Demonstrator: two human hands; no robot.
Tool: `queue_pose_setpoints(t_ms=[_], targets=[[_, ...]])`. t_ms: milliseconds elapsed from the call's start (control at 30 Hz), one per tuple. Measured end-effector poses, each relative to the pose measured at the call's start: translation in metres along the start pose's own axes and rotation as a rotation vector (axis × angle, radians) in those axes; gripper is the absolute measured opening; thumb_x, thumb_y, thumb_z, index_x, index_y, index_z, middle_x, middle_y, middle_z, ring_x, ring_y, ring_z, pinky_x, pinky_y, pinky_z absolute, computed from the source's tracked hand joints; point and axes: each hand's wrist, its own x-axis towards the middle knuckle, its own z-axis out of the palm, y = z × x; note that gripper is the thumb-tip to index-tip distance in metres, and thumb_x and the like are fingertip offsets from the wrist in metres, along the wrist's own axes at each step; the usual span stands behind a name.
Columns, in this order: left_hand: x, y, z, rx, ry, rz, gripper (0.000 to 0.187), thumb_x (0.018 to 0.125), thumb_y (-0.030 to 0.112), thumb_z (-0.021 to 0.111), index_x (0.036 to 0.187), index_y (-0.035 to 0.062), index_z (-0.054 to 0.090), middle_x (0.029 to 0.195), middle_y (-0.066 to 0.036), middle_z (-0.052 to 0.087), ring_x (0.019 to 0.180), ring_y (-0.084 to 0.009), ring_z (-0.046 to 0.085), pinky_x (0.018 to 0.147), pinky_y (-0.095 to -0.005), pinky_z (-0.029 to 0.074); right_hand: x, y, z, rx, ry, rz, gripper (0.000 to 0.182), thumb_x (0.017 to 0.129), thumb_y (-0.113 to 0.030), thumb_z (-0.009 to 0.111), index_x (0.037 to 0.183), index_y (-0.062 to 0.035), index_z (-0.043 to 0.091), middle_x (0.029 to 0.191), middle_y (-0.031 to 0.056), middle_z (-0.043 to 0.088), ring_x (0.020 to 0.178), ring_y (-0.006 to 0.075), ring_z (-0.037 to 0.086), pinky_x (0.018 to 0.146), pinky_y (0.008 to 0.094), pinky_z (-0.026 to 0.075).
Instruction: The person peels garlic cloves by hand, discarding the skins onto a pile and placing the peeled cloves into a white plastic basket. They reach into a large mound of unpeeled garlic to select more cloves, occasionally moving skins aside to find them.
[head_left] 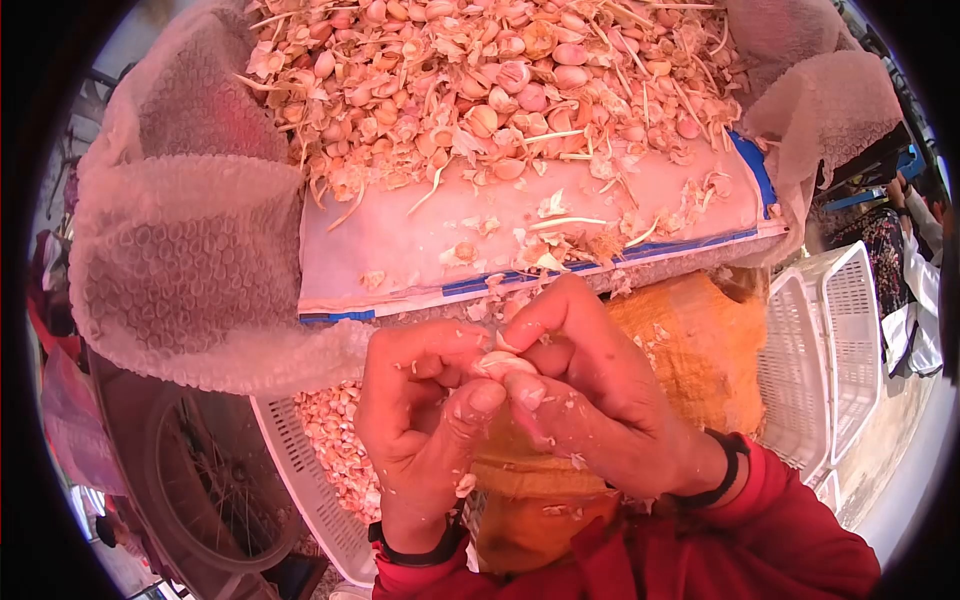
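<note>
Between the fingertips of both hands is a garlic clove [503,366], with thin skin about it. My left hand [425,410] pinches it from the left with thumb and curled fingers. From the right, my right hand [600,395] closes on the same clove, its thumb pressed close beside it. Bits of papery skin cling to both hands. Just beyond them a pile of garlic cloves [480,110], loose skins and dry stems covers the far part of a pale board with blue edging [400,250].
Bubble wrap [190,250] drapes around the board. Below left, a white plastic basket [300,470] holds many peeled cloves. White crates [850,340] stand at right, beside an orange sack [690,350]. A spoked wheel [225,480] is at left. Another person [880,250] shows partly at far right.
</note>
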Motion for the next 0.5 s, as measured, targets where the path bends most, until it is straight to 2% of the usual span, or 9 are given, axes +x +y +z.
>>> queue_pose_setpoints(t_ms=[33,67,167,300,400,500], targets=[[-0.003,0.004,0.001,-0.063,-0.028,-0.052,0.038,0.083,0.015,0.070,0.111,-0.0003,0.048,0.106,-0.012,0.056,0.087,-0.0151,0.058,0.075,-0.0271,0.046,0.001,-0.001,0.000,-0.028,-0.002,0.019,0.016,0.098,-0.017,0.042,0.109,-0.0075,0.035,0.076,0.0023,0.047,0.057,0.0027,0.038,0.048,0.0185,0.031],[-0.001,0.009,0.005,-0.003,0.044,-0.076,0.026,0.085,0.003,0.065,0.104,0.0011,0.047,0.093,-0.008,0.057,0.077,-0.0118,0.057,0.068,-0.0229,0.046,0.002,-0.003,-0.001,-0.057,-0.004,0.036,0.016,0.098,-0.018,0.042,0.109,-0.0076,0.035,0.074,0.0021,0.047,0.056,0.0026,0.038,0.048,0.0184,0.030],[-0.002,0.005,0.003,-0.049,0.042,-0.073,0.029,0.084,0.004,0.065,0.104,0.0017,0.044,0.089,-0.008,0.055,0.080,-0.0114,0.057,0.069,-0.0221,0.045,0.002,-0.004,-0.002,-0.033,0.002,0.109,0.017,0.099,-0.021,0.042,0.107,-0.0079,0.035,0.068,0.0015,0.046,0.051,0.0029,0.036,0.044,0.0178,0.029],[-0.007,0.000,0.004,-0.076,-0.024,-0.028,0.030,0.087,0.009,0.063,0.103,0.0041,0.038,0.081,-0.007,0.052,0.068,-0.0093,0.051,0.058,-0.0199,0.041,-0.001,-0.009,-0.010,0.325,-0.062,0.253,0.017,0.099,-0.023,0.043,0.099,-0.0074,0.038,0.067,-0.0004,0.047,0.053,0.0033,0.039,0.045,0.0179,0.032],[-0.008,0.000,0.009,-0.234,-0.023,-0.057,0.030,0.089,0.017,0.060,0.103,0.0063,0.036,0.075,-0.005,0.047,0.057,-0.0076,0.042,0.048,-0.0200,0.035,-0.004,-0.009,-0.005,0.347,-0.025,0.306,0.019,0.099,-0.029,0.042,0.102,-0.0104,0.035,0.063,0.0006,0.044,0.041,0.0033,0.028,0.036,0.0177,0.021],[-0.006,0.003,0.015,-0.288,0.033,-0.114,0.030,0.091,0.024,0.058,0.104,0.0075,0.035,0.071,-0.004,0.042,0.052,-0.0070,0.037,0.043,-0.0208,0.031,-0.005,-0.011,-0.005,0.468,-0.006,0.341,0.018,0.099,-0.028,0.043,0.101,-0.0109,0.036,0.061,0.0007,0.043,0.041,0.0025,0.029,0.036,0.0174,0.021]])
